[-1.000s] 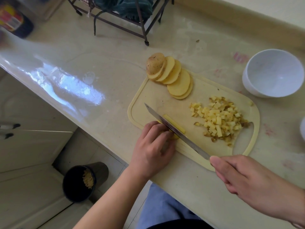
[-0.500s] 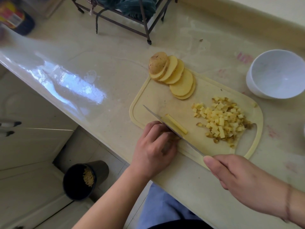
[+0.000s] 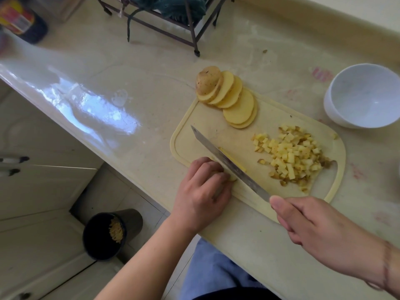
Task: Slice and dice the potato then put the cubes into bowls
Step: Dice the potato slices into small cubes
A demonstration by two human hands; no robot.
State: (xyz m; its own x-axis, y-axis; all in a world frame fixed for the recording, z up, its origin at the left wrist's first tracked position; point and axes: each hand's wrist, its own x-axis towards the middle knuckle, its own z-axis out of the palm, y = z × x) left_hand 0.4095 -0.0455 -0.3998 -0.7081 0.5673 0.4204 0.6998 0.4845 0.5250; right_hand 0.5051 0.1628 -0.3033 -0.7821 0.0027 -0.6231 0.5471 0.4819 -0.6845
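A pale yellow cutting board [image 3: 216,131] lies on the counter. At its far corner a row of round potato slices [image 3: 229,98] leans against the skin-covered end piece. A heap of potato cubes [image 3: 292,156] covers the board's right side. My left hand [image 3: 201,189] holds down a potato slice at the board's near left edge with curled fingers; most of that slice is hidden. My right hand [image 3: 313,226] grips the handle of a long knife [image 3: 229,163], whose blade lies along my left fingertips with a cut potato strip [image 3: 234,162] on its far side. A white bowl [image 3: 363,96] stands at the right, apart from the board.
A dark metal rack [image 3: 173,20] with cloth on it stands at the back of the counter. A dark jar [image 3: 23,22] with a red label sits far left. On the floor below the counter edge stands a black bin [image 3: 106,234] holding scraps.
The knife has shifted a little along the held slice between cuts, staying against my left fingertips. The cut strip stays on the blade's far side.
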